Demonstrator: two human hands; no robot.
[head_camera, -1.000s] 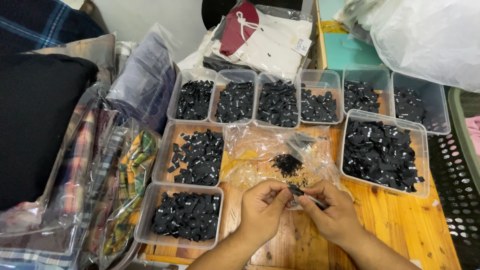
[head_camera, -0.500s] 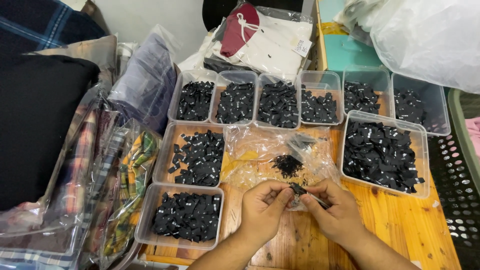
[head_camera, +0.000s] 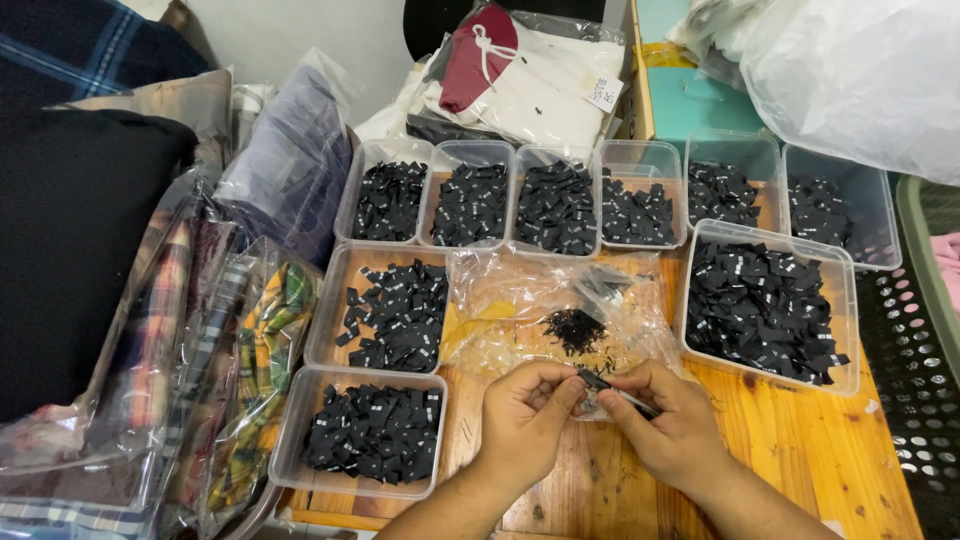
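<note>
My left hand (head_camera: 528, 415) and my right hand (head_camera: 668, 425) meet over the wooden table (head_camera: 800, 450), fingertips pinched together on a small black label (head_camera: 592, 379). A thin dark tool or strip (head_camera: 632, 401) sticks out along my right fingers. Just beyond lies a clear plastic bag (head_camera: 520, 315) with a small heap of black snippets (head_camera: 573, 329) on it. Clear tubs of black labels surround it: one at the near left (head_camera: 372, 432), one above that (head_camera: 392, 313), a large one on the right (head_camera: 768, 308).
A row of several clear tubs (head_camera: 556, 205) of black labels runs along the back. Bagged plaid and dark garments (head_camera: 200, 330) pile up on the left. Folded white and maroon clothing (head_camera: 520, 70) sits behind. A black perforated basket (head_camera: 915, 350) stands at the right edge.
Both hands have stayed in place over the table; only the fingers have shifted slightly on the small black label.
</note>
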